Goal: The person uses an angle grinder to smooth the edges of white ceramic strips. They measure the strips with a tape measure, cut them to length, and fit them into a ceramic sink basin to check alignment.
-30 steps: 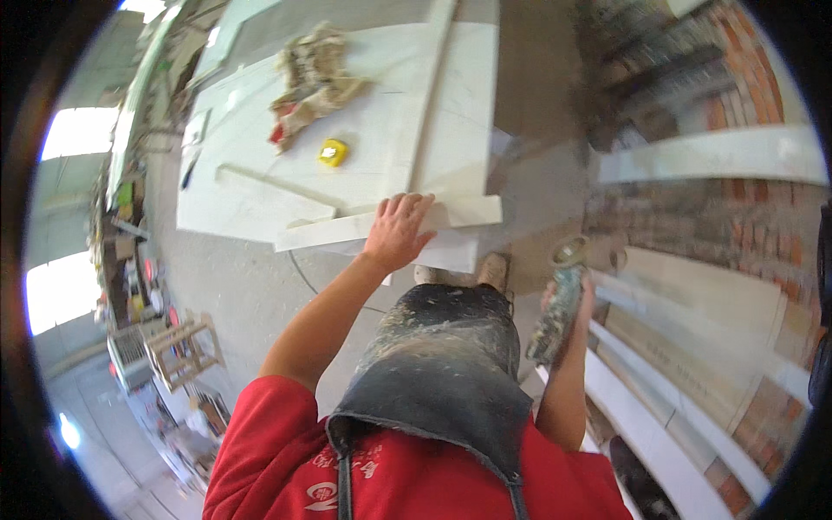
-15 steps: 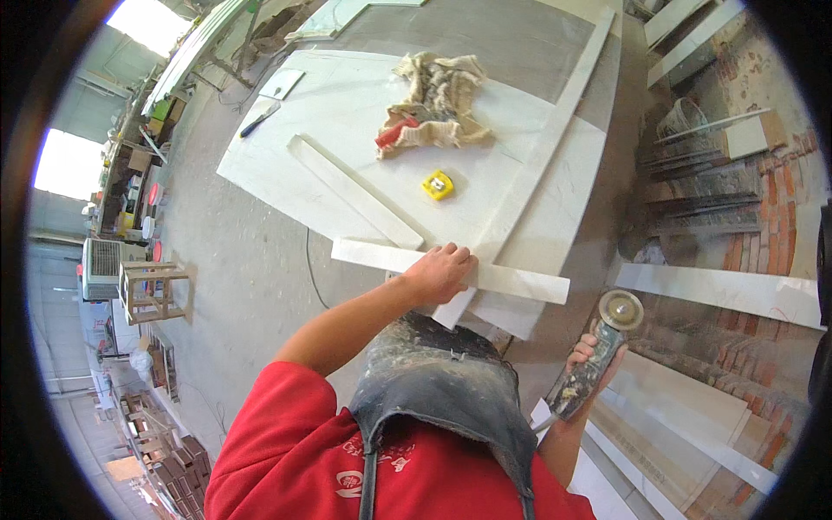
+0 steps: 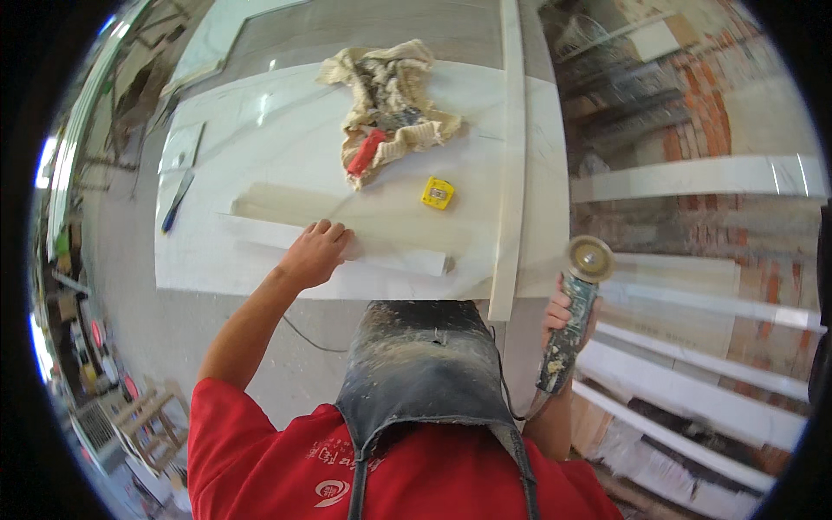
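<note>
My left hand (image 3: 319,255) is closed on a short white slab strip (image 3: 399,257), near its middle. The strip lies low over the near part of a large white slab (image 3: 199,269), close beside a second short strip (image 3: 273,201) that it partly hides. At the slab's right side, my right hand (image 3: 556,308) grips an angle grinder (image 3: 568,338) by its body, its round disc (image 3: 591,258) pointing away from me. Whether the disc spins I cannot tell. A yellow tape measure (image 3: 438,192) sits on the slab beyond the strip.
A long white strip (image 3: 511,165) runs along the slab's right side, its near end jutting past the edge. Farther back lies a crumpled cream cloth (image 3: 394,100) with a red patch. A dark-handled scraper (image 3: 176,202) and a small white tile (image 3: 182,147) are at left. Panels (image 3: 702,178) lean at right.
My left hand has carried the short strip leftward, off the long strip and over beside the other short one. The grinder stays in my right hand. The view has turned.
</note>
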`<state>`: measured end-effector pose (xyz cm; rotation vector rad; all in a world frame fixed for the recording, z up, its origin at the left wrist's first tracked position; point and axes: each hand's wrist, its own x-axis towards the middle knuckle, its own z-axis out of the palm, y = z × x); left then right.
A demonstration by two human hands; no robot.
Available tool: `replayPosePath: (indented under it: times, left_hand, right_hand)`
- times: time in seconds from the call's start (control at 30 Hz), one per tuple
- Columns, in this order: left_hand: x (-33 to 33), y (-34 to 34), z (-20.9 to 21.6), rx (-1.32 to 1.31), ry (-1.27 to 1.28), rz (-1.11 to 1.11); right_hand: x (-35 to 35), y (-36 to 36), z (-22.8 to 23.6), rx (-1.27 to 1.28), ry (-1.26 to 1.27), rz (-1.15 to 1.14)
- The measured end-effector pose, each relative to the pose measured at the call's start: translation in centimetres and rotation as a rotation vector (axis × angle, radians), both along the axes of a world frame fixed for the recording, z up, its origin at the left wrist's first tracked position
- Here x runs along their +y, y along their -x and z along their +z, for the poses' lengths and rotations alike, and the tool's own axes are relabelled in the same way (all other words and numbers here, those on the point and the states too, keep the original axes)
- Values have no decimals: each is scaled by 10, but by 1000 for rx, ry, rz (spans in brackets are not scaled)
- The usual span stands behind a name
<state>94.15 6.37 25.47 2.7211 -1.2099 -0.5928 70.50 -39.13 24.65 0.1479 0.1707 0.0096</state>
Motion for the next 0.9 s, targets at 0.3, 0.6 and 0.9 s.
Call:
replayPosePath:
  times: [0.3, 0.6, 0.9]
  left_hand:
    - [-9, -32, -14, 93, -32, -162]
    - [8, -45, -11, 29, -250, -72]
    - [10, -48, -21, 35, -362, -88]
  right_hand:
    - [59, -3, 9, -148, -116, -78]
    - [2, -31, 31, 634, 981, 272]
    - [-36, -63, -57, 584, 833, 300]
